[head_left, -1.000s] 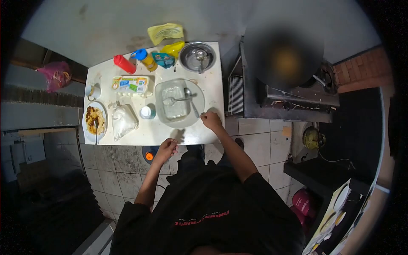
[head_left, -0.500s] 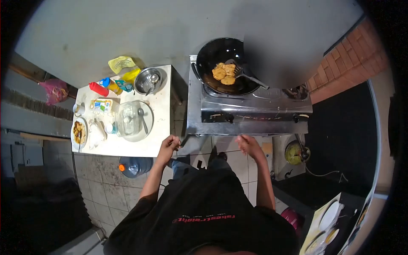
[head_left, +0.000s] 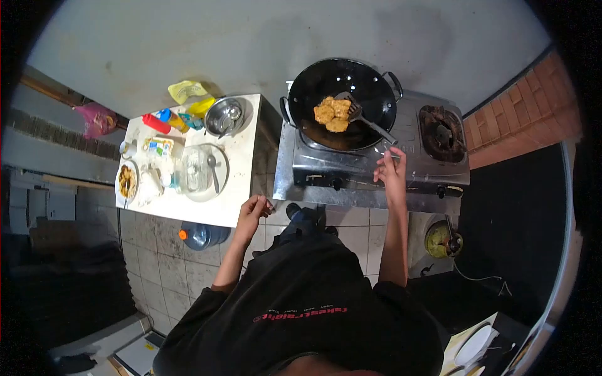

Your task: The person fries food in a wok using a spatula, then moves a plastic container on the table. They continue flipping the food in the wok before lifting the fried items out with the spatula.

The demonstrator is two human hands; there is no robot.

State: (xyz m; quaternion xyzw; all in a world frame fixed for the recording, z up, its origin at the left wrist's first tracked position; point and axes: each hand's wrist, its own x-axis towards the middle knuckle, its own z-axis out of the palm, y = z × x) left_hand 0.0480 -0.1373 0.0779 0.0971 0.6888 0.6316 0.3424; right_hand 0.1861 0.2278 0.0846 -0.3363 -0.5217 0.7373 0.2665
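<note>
A black wok (head_left: 370, 81) sits on the left burner of a steel gas stove (head_left: 351, 169), with three golden fritters (head_left: 332, 113) in it. A black slotted spatula (head_left: 370, 124) rests in the wok, its handle pointing toward me. My right hand (head_left: 392, 170) is raised over the stove's front, fingers apart, fingertips just short of the handle's end. My left hand (head_left: 254, 212) hangs loosely curled at the front right corner of the white table (head_left: 235, 200); whether it pinches anything is unclear.
The table holds a steel bowl (head_left: 226, 116), a glass plate (head_left: 219, 188) with a container and spoon, a plate of food (head_left: 126, 180), bottles and packets. A water jug (head_left: 200, 235) stands under it. The stove's right burner (head_left: 442, 135) is bare; a green gas cylinder (head_left: 442, 238) stands below.
I have turned from the table to the stove. My right hand left the glass plate, swung right and rose toward the spatula handle. My left hand stayed near the table corner.
</note>
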